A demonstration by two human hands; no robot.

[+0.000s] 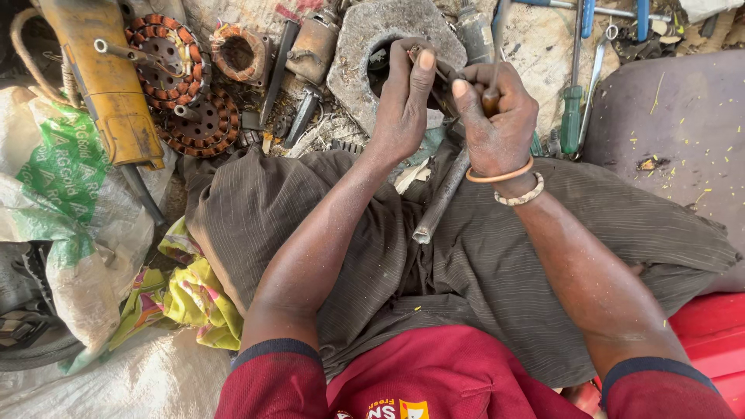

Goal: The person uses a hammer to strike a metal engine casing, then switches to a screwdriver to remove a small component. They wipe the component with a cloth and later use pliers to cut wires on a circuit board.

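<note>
My left hand [403, 101] pinches a small dark metal part [441, 81] between thumb and fingers, just above a grey metal housing [365, 39] with a round hole. My right hand [497, 116] grips a tool with a brown wooden handle [490, 99], its shaft pointing up toward the small part. Both hands meet over my lap, which is covered by a grey striped cloth [466, 256]. A grey metal pipe [441, 198] lies on the cloth beneath my right wrist, which wears two bangles [512, 185].
Two copper-wound stators [182, 85] and a yellow power tool body [109, 77] lie at the upper left. Green-handled screwdrivers [572, 116] and a blue-handled tool [613, 12] rest at the upper right. White sacks [70, 194] sit left, a grey cushion [675, 116] right.
</note>
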